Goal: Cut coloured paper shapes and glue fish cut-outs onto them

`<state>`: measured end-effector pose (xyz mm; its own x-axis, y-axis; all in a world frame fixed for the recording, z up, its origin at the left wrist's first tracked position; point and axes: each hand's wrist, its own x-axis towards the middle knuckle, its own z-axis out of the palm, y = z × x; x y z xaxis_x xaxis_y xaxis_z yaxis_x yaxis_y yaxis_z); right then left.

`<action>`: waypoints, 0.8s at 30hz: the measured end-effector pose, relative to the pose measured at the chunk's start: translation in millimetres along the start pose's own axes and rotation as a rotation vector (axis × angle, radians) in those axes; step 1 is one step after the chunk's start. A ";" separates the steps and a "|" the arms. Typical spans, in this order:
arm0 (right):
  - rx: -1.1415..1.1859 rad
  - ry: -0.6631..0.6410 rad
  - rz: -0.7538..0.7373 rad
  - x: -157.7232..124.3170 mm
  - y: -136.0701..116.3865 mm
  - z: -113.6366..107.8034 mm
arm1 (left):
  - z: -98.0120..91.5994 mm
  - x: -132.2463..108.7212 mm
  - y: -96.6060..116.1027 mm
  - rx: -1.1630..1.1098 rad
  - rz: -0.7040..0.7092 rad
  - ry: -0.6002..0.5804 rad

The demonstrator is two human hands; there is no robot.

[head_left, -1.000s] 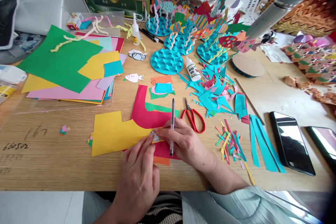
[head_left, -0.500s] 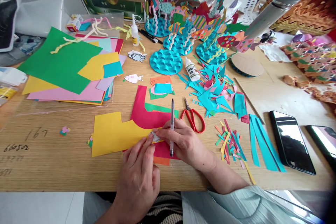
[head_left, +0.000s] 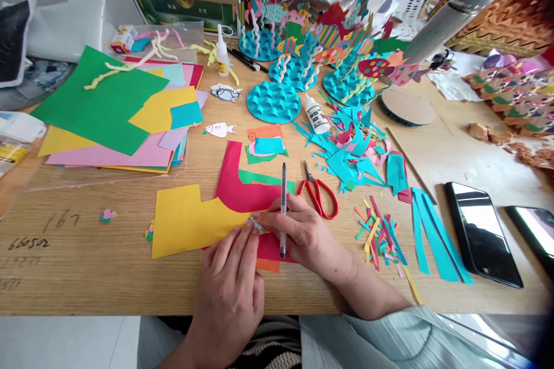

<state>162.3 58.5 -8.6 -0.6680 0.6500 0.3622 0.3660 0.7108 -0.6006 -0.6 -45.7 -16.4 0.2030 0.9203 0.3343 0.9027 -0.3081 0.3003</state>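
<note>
My right hand is closed around a clear-barrelled pen, which stands nearly upright with its dark cap end toward me. The fingertips meet over a small grey-and-white paper cutout, mostly covered by my fingers. My left hand lies palm down with its fingers stretched out, pressing the cutout onto a sheet of yellow paper. Around and under these are pieces of red paper, a strip of green paper and orange paper. Red-handled scissors lie just beyond my right hand.
Coloured paper sheets are stacked at left. Glue bottles and turquoise bases with paper fish stand behind. Paper scraps, thin strips, a phone and a grey flask are at right.
My left fingertips have shifted slightly to the right over the cutout. My right hand and the pen have hardly moved.
</note>
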 end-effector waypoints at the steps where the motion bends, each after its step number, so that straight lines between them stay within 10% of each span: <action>1: 0.005 -0.002 0.003 0.0 0.0 0.1 | -0.1 0.2 0.3 0.008 0.004 -0.003; 24: 0.330 0.292 0.159 -7.5 -14.4 -16.4 | 1.0 5.4 3.7 0.075 -0.016 -0.008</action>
<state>172.6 47.8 9.1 -0.3927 0.8261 0.4041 0.1918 0.5034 -0.8425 4.2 -41.7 -14.4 0.1914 0.9269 0.3228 0.9315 -0.2752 0.2377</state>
